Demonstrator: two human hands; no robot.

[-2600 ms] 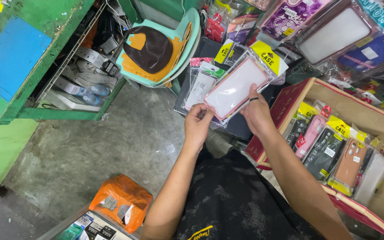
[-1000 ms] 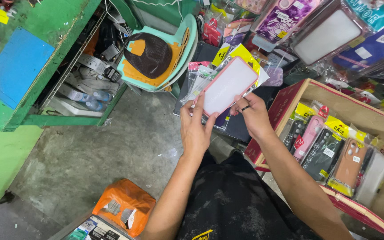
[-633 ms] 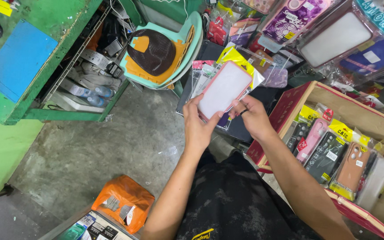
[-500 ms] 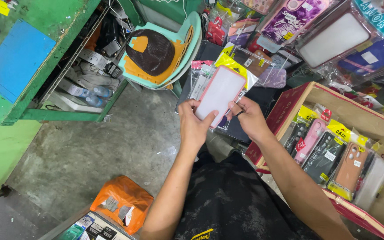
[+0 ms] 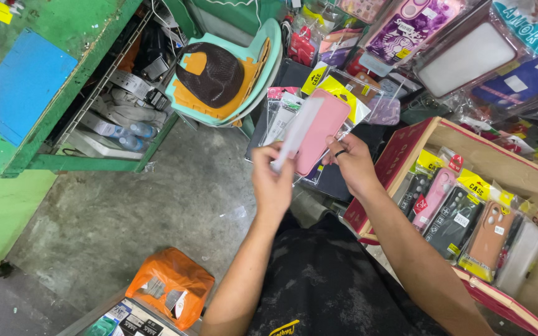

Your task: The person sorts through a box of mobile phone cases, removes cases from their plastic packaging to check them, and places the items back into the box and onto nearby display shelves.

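The left hand [image 5: 273, 186] pinches a thin white flat sheet, seemingly a card or plastic insert [image 5: 296, 134], at its near end between thumb and closed fingers, so that it stands tilted up and away, blurred in the view. The right hand [image 5: 351, 163], a dark ring on one finger, grips with curled fingers the near right edge of a pink phone case in a clear plastic sleeve [image 5: 320, 140], which sits just behind the white sheet, in front of the person's chest. Both pieces look light; the sheet seems thin and bendable, the sleeve slick, so holding by the edges suits them. To the right stands an open cardboard box with red sides [image 5: 406, 146] holding packaged phone cases. Far left of the hands lies a teal plastic chair [image 5: 263, 53]; nearer left, an orange plastic bag [image 5: 169, 286] lies on the grey concrete floor [image 5: 126, 218].
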